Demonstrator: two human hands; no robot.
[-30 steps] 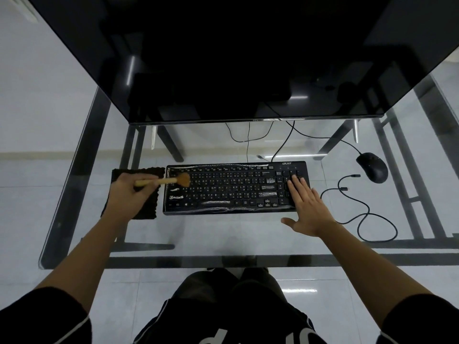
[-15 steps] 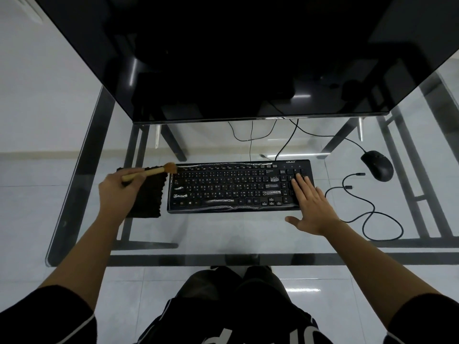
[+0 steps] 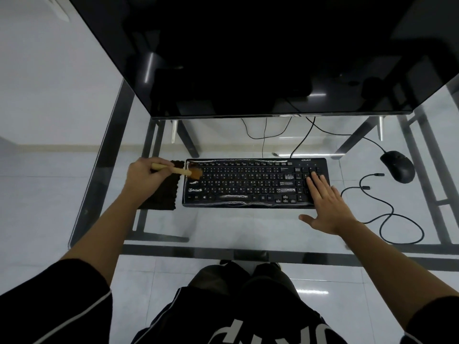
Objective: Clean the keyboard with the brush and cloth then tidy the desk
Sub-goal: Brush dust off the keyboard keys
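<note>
- Clear glass desk top on a dark metal frame [image 3: 223, 227]: its near edge is running beneath my forearms. The bare glass between it and the keyboard is giving me room to draw back.
- Right hand [image 3: 325, 207]: fingers are lying straight and flat on the number-pad end of the black plastic keyboard [image 3: 248, 184], with the thumb spread over the glass. It is staying where it was a second ago, bracing the board.
- Left hand [image 3: 144, 175]: it is gripping the small brush with a pale wooden handle and tan bristles [image 3: 182, 171].
- Change: half a second ago the bristles were hanging off the keyboard's left edge. Now they are sitting back on the top-left keys. I am judging this a repeated flick, with most rows still unbrushed.
- Dark brown knitted cloth [image 3: 166, 194]: lying just beside the keyboard's left edge, partly under my wrist, not yet in use.
- Loose black cable [image 3: 387, 219] and black mouse [image 3: 398, 166]: lying right of the keyboard, well apart from the brush.
- Black monitor [image 3: 248, 58]: its lower edge is overhanging the desk beyond the keyboard, limiting lift there.
</note>
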